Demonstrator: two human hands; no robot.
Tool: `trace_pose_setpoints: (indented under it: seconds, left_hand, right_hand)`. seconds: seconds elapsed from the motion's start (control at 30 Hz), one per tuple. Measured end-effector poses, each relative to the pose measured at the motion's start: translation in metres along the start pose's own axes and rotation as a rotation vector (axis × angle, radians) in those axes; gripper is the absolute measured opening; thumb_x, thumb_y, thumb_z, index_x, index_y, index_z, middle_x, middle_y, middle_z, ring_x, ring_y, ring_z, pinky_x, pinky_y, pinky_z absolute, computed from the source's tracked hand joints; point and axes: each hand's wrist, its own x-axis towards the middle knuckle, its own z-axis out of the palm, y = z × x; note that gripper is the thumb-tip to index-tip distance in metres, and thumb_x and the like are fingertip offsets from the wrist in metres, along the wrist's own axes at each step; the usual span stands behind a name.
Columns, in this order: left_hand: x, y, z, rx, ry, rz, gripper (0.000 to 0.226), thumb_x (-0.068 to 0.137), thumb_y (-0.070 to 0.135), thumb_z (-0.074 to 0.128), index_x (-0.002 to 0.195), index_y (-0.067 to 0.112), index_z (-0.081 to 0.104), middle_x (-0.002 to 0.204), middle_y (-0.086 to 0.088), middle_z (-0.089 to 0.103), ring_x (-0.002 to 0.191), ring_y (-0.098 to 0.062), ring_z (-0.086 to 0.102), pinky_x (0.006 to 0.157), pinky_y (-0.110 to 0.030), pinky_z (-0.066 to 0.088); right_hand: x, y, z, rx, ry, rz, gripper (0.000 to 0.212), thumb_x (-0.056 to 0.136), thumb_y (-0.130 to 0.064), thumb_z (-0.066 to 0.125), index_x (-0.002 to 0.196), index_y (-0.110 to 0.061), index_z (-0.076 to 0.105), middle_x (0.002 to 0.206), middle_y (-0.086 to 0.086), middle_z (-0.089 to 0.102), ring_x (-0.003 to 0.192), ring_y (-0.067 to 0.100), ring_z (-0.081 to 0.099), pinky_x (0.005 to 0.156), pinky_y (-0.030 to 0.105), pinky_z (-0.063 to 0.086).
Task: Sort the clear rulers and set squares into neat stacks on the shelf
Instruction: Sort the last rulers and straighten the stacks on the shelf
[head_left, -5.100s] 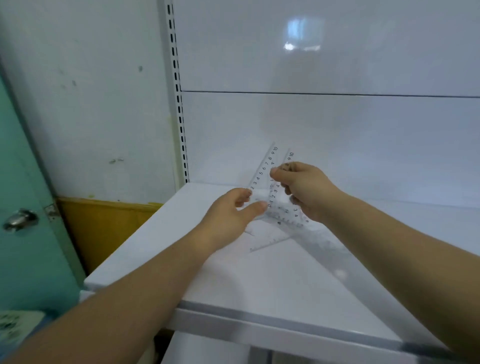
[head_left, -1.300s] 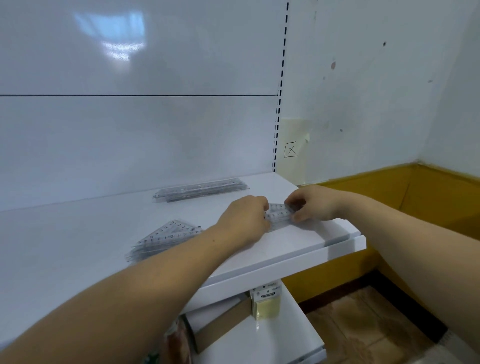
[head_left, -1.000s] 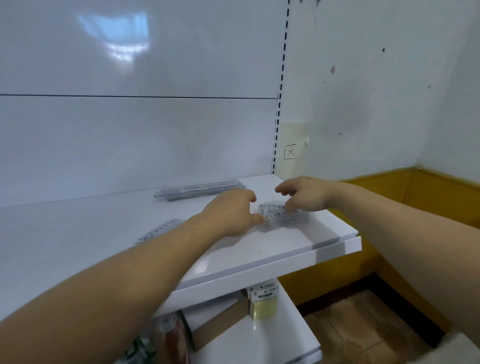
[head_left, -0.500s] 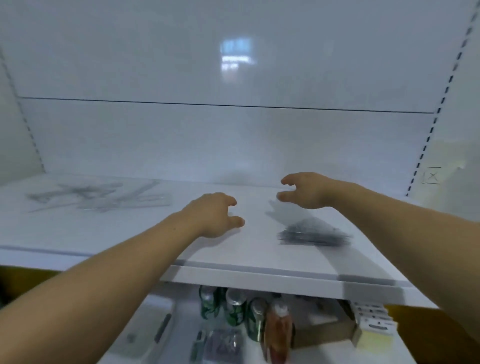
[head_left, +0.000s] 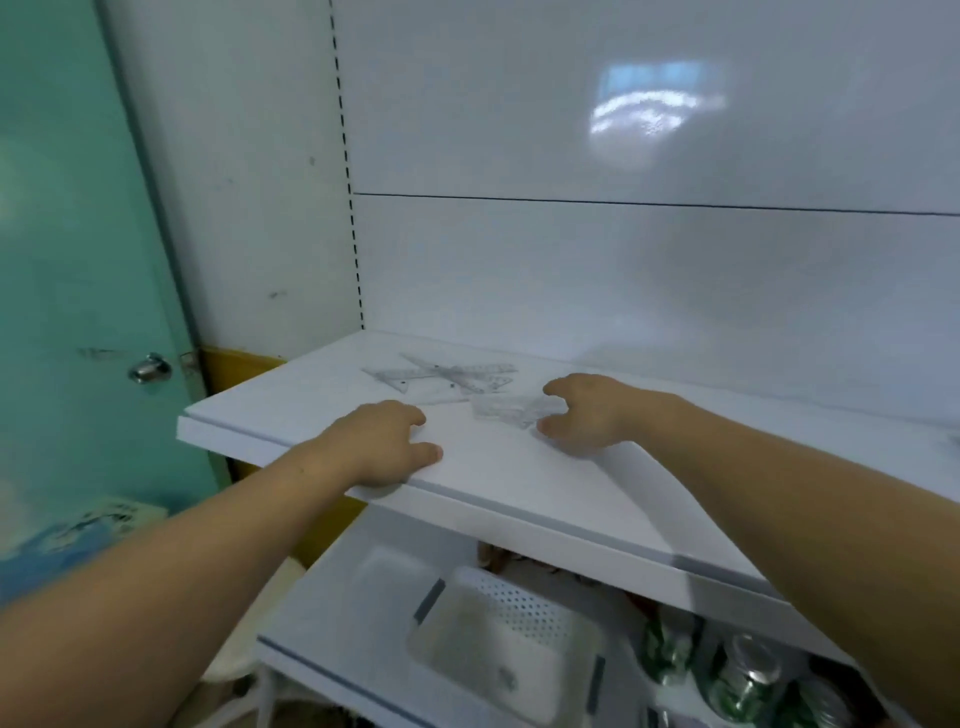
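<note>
The view has swung from the stacked right end to the shelf's left end. Unsorted rulers lie there, so sorting is judged incomplete. The right hand, fingers wide, brackets a set square at its 9 o'clock; contact is unclear. The left hand, loosely curled and empty, rests on the shelf edge.

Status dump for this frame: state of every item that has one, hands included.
left hand, open, resting on the shelf front edge, empty
right hand, open, fingers spread at one end of the small set square, not closed on it
small set square, flat on the shelf
loose pile of rulers and set squares, crossed, unsorted
door, appears shut
basket, upright on the lower shelf
</note>
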Motion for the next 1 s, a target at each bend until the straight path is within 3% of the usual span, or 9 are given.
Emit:
trace_pose_setpoints:
  seconds: [0.2,0.33,0.43,0.5,0.63,0.77,0.87,1.0]
  left_hand:
    - [0.034,-0.018,0.001,-0.093,0.035,0.039,0.059,0.089,0.053,0.051,0.141,0.027,0.04,0.149,0.002,0.036,0.132,-0.021,0.039,0.106,-0.034,0.033]
    - [0.062,-0.008,0.004,-0.142,0.036,0.167,0.06,0.091,0.045,0.053,0.145,0.025,0.034,0.153,0.004,0.03,0.137,-0.019,0.032,0.111,-0.032,0.027]
    - [0.089,-0.001,0.005,-0.131,0.006,0.243,0.066,0.091,0.042,0.055,0.148,0.023,0.027,0.155,0.002,0.026,0.142,-0.016,0.025,0.113,-0.029,0.02]
    - [0.106,0.001,0.004,-0.152,-0.009,0.252,0.072,0.087,0.045,0.06,0.148,0.022,0.028,0.153,0.002,0.03,0.14,-0.016,0.028,0.114,-0.03,0.023]
    - [0.126,0.001,0.002,-0.163,0.007,0.261,0.086,0.075,0.058,0.066,0.146,0.024,0.032,0.136,0.004,0.042,0.128,-0.016,0.039,0.105,-0.034,0.035]
    - [0.138,-0.003,0.001,-0.154,-0.028,0.287,0.086,0.077,0.051,0.067,0.148,0.024,0.026,0.127,0.005,0.041,0.116,-0.014,0.041,0.099,-0.031,0.037]
    - [0.144,-0.018,-0.004,-0.164,-0.086,0.31,0.067,0.086,0.037,0.059,0.145,0.026,0.031,0.117,0.007,0.041,0.096,-0.01,0.044,0.088,-0.025,0.037]
    - [0.152,-0.034,-0.006,-0.07,-0.067,0.353,0.044,0.091,0.031,0.049,0.134,0.028,0.046,0.121,0.003,0.041,0.106,-0.013,0.041,0.095,-0.029,0.036]
  right_hand:
    - [0.048,-0.008,0.003,0.004,-0.03,0.038,0.066,0.091,-0.051,0.05,0.144,-0.015,0.036,0.15,0.008,0.034,0.136,0.025,0.034,0.109,0.032,0.03]
    - [0.076,-0.012,0.004,0.135,0.015,-0.021,0.051,0.082,-0.042,0.067,0.126,-0.02,0.055,0.12,0.004,0.056,0.103,0.019,0.054,0.084,0.025,0.041]
    - [0.096,-0.016,0.004,0.214,0.024,-0.081,0.038,0.078,-0.032,0.072,0.111,-0.02,0.057,0.095,-0.003,0.056,0.086,0.016,0.053,0.069,0.024,0.041]
    - [0.108,-0.016,0.003,0.28,0.006,-0.101,0.033,0.076,-0.028,0.075,0.102,-0.021,0.055,0.084,-0.006,0.054,0.077,0.014,0.052,0.062,0.022,0.039]
    - [0.119,-0.015,0.002,0.356,-0.016,-0.124,0.033,0.073,-0.028,0.077,0.096,-0.024,0.053,0.081,-0.007,0.053,0.071,0.011,0.049,0.061,0.023,0.039]
    - [0.119,-0.012,-0.005,0.3,0.0,-0.109,0.023,0.077,-0.027,0.072,0.085,-0.026,0.05,0.083,-0.004,0.057,0.073,0.016,0.054,0.062,0.024,0.042]
    - [0.114,-0.004,-0.011,0.233,0.046,-0.026,0.014,0.083,-0.024,0.065,0.093,-0.023,0.055,0.088,-0.005,0.056,0.079,0.018,0.056,0.067,0.025,0.045]
    - [0.105,0.0,-0.011,0.197,0.105,0.081,0.005,0.09,-0.024,0.054,0.093,-0.026,0.056,0.085,-0.011,0.054,0.074,0.016,0.061,0.067,0.024,0.047]
